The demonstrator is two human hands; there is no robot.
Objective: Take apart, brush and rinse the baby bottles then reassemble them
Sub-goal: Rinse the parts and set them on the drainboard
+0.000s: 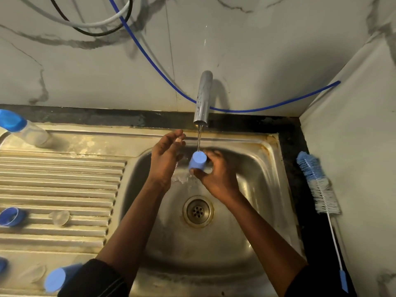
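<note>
Fingers (215, 157), cap (197, 160) above steel sink (248, 213)

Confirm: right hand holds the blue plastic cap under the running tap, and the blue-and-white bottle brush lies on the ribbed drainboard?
One error: the head view shows the blue-and-white bottle brush on the dark counter right of the steel sink, not the drainboard. The right hand does hold the blue plastic cap under the running tap.
</note>
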